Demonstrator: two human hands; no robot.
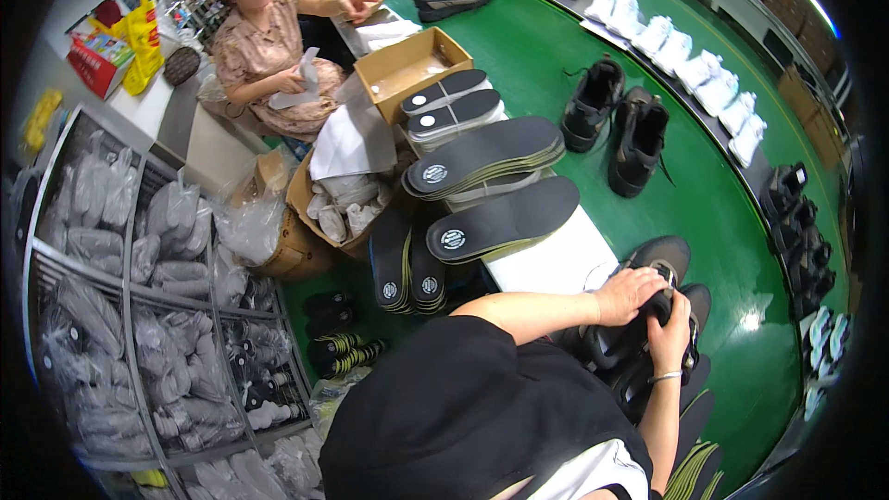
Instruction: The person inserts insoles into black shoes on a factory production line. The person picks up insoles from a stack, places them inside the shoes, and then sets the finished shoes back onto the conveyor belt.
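Note:
A dark brown-and-black lace-up shoe lies on the green work surface in front of me. My left hand rests over its opening, with the fingers bent onto the tongue and lace area. From the other side my right hand, with a bangle at the wrist, grips the upper near the collar. The fingertips of both hands nearly meet there. Another dark shoe sits close beside my right hand, partly covered. What my fingertips pinch inside the opening is hidden.
Stacks of black insoles lie left of the shoe, beside a cardboard box. A pair of dark shoes stands farther off. White shoes line a conveyor. Racks of bagged items stand left; a co-worker sits beyond, arm outstretched.

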